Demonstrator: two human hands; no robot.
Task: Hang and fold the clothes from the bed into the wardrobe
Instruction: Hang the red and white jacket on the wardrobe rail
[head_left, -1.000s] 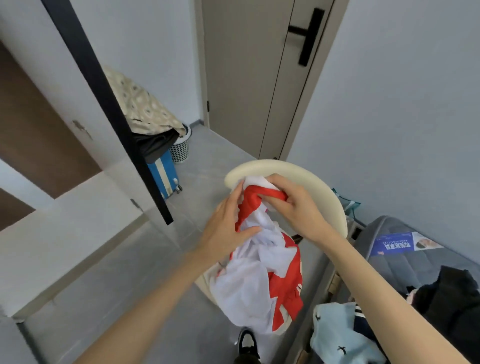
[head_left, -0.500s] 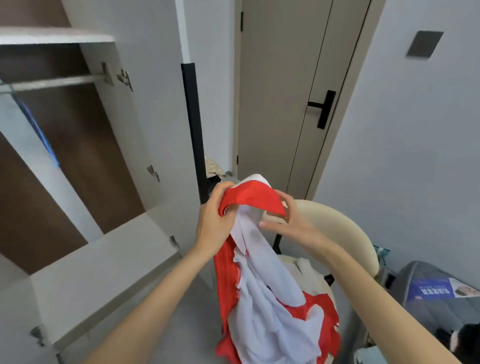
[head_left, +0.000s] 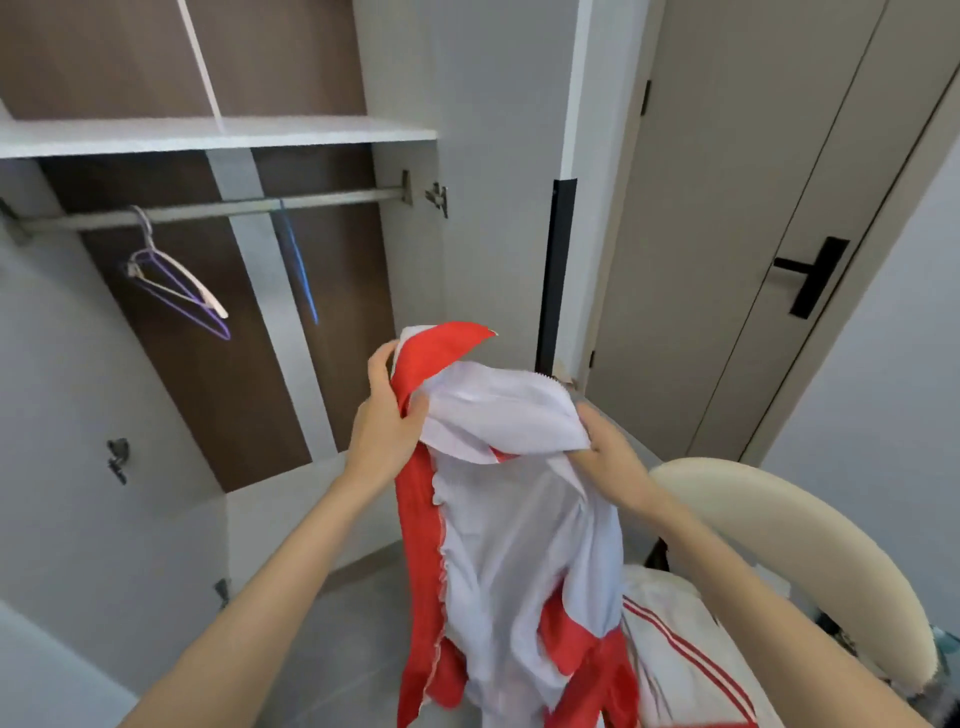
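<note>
A red and white jacket (head_left: 514, 545) hangs in front of me, inside out, with its white lining showing. My left hand (head_left: 387, 421) grips the red collar at the top left. My right hand (head_left: 608, 449) holds the white fabric at the top right. Behind the jacket stands the open wardrobe (head_left: 208, 136), with a metal rail (head_left: 218, 208) under a white shelf. From that rail hang a white and purple hanger (head_left: 176, 283) and a blue hanger (head_left: 298, 270), both bare.
A cream chair (head_left: 800, 535) stands at the right, with a white garment with red stripes (head_left: 691, 654) on its seat. A beige door (head_left: 737, 218) with a black handle is beyond it. The wardrobe door's black edge (head_left: 553, 270) stands between them. Grey floor lies below.
My view has risen from the floor and chair to the wardrobe rail. Both hands have lifted the jacket higher and spread its top apart.
</note>
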